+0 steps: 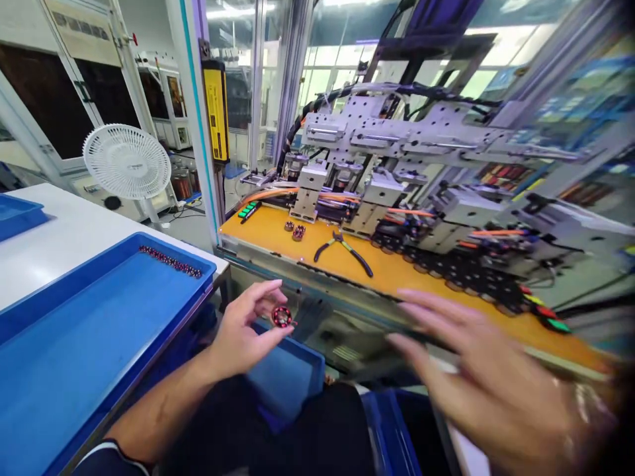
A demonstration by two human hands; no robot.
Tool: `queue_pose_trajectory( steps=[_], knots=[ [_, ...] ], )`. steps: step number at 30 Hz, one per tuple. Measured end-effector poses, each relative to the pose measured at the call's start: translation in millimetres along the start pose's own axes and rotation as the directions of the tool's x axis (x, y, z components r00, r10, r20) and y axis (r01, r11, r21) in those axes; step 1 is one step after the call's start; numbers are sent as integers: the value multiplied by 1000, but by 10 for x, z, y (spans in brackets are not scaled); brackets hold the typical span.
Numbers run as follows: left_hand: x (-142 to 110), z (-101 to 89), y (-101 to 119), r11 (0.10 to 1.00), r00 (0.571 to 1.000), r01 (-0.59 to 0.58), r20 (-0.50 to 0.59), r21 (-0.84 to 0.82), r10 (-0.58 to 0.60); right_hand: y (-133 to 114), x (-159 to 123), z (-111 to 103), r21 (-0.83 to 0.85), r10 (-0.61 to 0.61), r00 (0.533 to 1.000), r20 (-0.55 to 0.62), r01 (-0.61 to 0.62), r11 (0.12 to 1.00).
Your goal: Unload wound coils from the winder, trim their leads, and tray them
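My left hand is closed on a small wound motor stator, a ring with red and dark segments. Its fingers and thumb curl round the ring's edge, above a blue bin near my lap. Off to the right, my right hand is smeared by motion. Its fingers stretch out toward the orange bench, with nothing seen in them. On that bench lie two similar small rings, and beside them a pair of pliers with its handles spread.
To the left, a large blue tray on a white table holds a row of small rings along its far side. A machine with metal fixtures stands behind the bench. Dark round holders line the bench's right. A white fan stands back left.
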State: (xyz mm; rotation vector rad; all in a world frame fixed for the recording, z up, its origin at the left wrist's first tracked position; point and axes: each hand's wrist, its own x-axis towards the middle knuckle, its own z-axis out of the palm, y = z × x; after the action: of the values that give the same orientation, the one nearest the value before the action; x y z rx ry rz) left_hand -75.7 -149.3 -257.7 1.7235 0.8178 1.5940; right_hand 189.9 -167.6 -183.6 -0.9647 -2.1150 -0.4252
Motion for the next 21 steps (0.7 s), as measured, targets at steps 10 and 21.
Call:
queue_pose_trajectory(
  steps=[10, 21],
  knots=[
    [-851, -35, 365, 991, 989, 34, 147, -126, -16, -990, -343, 97, 368, -219, 890, 399, 63, 928],
    [-916, 44, 219, 979, 959, 127, 270, -161, -80, -945, -721, 303, 619, 256, 678, 689, -734, 279]
  ],
)
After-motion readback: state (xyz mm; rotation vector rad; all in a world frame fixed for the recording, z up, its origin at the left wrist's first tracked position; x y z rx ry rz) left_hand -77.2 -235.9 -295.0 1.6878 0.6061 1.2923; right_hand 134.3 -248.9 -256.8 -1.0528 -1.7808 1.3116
